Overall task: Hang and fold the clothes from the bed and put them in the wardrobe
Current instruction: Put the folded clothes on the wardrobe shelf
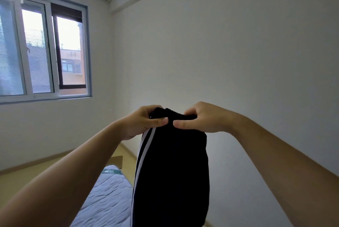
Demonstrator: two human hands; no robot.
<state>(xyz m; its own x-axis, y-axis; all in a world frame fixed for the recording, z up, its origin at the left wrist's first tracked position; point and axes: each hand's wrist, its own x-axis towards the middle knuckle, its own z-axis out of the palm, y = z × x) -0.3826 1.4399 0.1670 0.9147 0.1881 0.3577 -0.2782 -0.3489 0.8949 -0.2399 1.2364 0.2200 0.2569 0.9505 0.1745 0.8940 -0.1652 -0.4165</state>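
Hands first: the left hand [145, 122] and the right hand [200, 118] each pinch the ribbed waistband [174, 114] of the black trousers [172, 171], thumbs pressed on the near side and fingers curled behind, the two thumbs almost meeting. So narrow a grip could let the outer parts of the waistband sag or twist. If one pinch slipped, the whole weight would likely swing from the other hand and the legs would hang askew, spoiling any fold. The trousers hang in the air over the right edge of the bed [108, 195]. Their lower end runs out of view, so whether they touch it cannot be told. The cloth looks dark and thick, seemingly doubled lengthwise, with two white stripes down its left edge.
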